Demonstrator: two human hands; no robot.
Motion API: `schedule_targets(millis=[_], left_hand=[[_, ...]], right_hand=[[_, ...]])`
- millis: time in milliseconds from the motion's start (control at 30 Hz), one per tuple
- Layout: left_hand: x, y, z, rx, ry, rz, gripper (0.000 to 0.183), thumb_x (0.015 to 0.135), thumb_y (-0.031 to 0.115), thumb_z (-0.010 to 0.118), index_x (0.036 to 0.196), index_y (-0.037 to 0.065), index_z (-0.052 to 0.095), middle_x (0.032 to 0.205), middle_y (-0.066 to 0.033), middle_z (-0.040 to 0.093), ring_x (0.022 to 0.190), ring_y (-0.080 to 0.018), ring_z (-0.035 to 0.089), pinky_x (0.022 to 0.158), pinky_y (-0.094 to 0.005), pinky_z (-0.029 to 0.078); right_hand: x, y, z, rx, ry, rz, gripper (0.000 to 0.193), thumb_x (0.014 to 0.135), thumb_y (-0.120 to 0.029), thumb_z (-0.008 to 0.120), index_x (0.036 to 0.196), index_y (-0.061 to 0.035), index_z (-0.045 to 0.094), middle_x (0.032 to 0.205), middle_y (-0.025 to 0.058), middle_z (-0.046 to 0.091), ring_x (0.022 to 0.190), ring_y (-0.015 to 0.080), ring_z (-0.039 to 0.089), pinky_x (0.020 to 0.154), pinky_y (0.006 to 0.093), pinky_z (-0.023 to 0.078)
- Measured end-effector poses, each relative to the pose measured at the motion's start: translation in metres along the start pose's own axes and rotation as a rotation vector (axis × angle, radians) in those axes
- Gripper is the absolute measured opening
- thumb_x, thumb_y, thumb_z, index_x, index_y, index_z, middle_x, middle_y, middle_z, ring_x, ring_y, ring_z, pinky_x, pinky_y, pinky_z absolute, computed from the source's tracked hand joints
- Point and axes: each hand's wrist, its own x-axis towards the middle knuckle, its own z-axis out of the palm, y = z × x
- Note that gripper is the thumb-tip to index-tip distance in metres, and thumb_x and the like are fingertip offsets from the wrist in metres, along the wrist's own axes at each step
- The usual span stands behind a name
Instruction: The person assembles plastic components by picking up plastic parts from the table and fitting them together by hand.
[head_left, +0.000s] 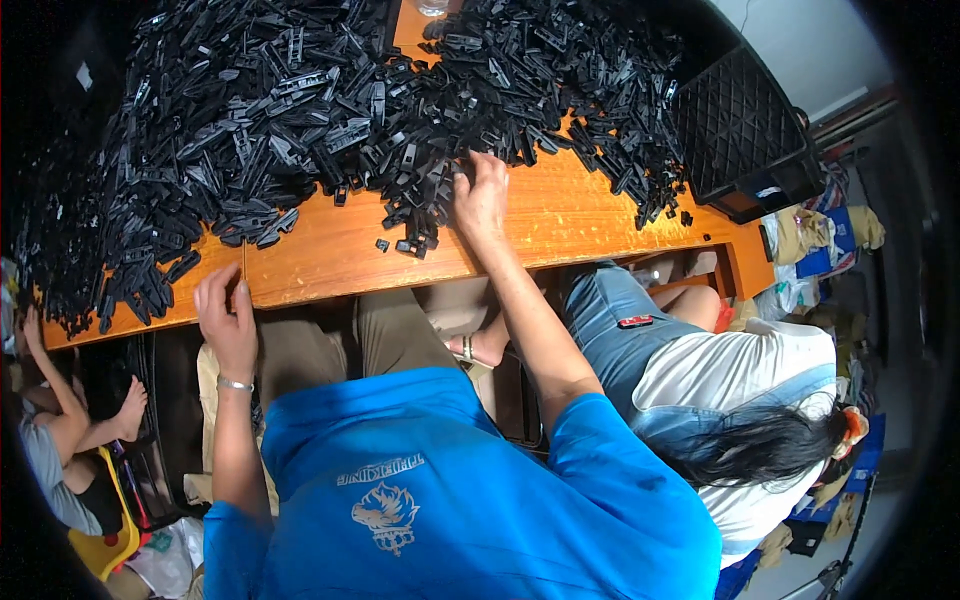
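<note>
A large heap of small black plastic parts [270,120] spreads over the orange-brown wooden table [560,215]. My right hand [483,205] reaches over the table to a smaller cluster of these parts [425,190] that juts from the heap. Its fingertips touch the cluster's right side, thumb apart from the fingers, and no part shows clearly in its grasp. At the table's front edge, my left hand [228,318] hangs with loosely bent, parted fingers and nothing in them. Two loose black pieces [383,245] lie just in front of the cluster.
A black plastic crate [745,135] stands at the table's right end. Close on my right, a person in a white top [735,375] leans toward the table. Another person's hand [33,330] is at the far-left edge, near a yellow seat [120,520]. Bags and cloth [825,235] are piled beyond the crate.
</note>
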Motion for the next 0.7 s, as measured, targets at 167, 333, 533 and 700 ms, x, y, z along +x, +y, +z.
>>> schedule_targets(millis=[167, 333, 533, 700], left_hand=[[-0.003, -0.006, 0.023, 0.12, 0.009, -0.003, 0.019, 0.102, 0.011, 0.068, 0.12, 0.009, 0.074, 0.121, -0.0078, 0.071, 0.117, -0.0311, 0.062, 0.101, -0.0424, 0.045], [-0.004, -0.002, 0.029, 0.252, 0.071, 0.037, 0.018, 0.103, 0.008, 0.062, 0.116, 0.008, 0.074, 0.121, -0.009, 0.072, 0.116, -0.0316, 0.064, 0.098, -0.0428, 0.046], [-0.007, -0.008, 0.036, 0.261, 0.104, 0.084, 0.02, 0.102, 0.006, 0.057, 0.115, 0.006, 0.073, 0.122, -0.0101, 0.072, 0.116, -0.0327, 0.064, 0.098, -0.043, 0.045], [-0.012, -0.013, 0.041, 0.263, 0.121, 0.07, 0.022, 0.1, 0.011, 0.057, 0.116, 0.01, 0.074, 0.122, -0.0076, 0.072, 0.117, -0.0312, 0.064, 0.098, -0.0431, 0.043]], right_hand=[[0.003, -0.005, -0.004, -0.003, -0.021, -0.041, 0.046, 0.093, -0.012, 0.076, 0.136, -0.0001, 0.067, 0.138, 0.0214, 0.062, 0.131, 0.0404, 0.058, 0.114, 0.0464, 0.048], [0.019, 0.013, -0.032, 0.015, 0.09, -0.149, 0.024, 0.095, -0.015, 0.076, 0.116, -0.0036, 0.076, 0.121, 0.0168, 0.068, 0.115, 0.0386, 0.063, 0.103, 0.047, 0.052], [0.032, 0.031, -0.028, -0.22, 0.111, 0.041, 0.025, 0.094, -0.014, 0.075, 0.118, -0.0055, 0.076, 0.12, 0.0179, 0.066, 0.113, 0.0392, 0.061, 0.101, 0.0476, 0.052], [0.027, 0.027, -0.016, 0.012, -0.02, -0.032, 0.021, 0.1, -0.018, 0.071, 0.117, -0.0069, 0.077, 0.117, 0.019, 0.071, 0.109, 0.0386, 0.069, 0.096, 0.0472, 0.056]])
